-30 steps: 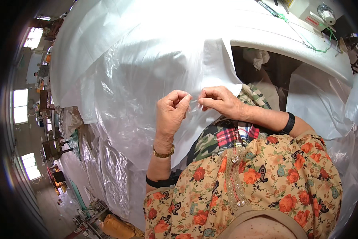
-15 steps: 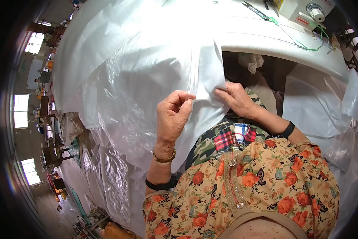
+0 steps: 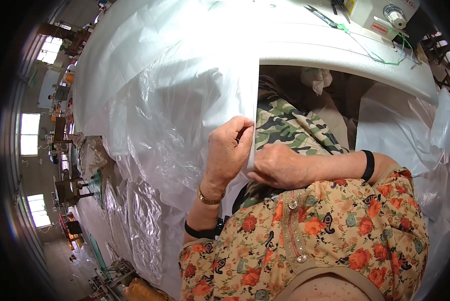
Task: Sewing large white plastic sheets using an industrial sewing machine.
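Your clear plastic sheet is thin, glossy and wrinkled, draped off the white counter down over your lap. Your left hand has its grip pinched together on the sheet's straight edge, knuckles up; your right hand clamps the same edge just below, touching it.

White bench carries a sewing machine, scissors, green thread and clear plastic sheet draped over its edge.
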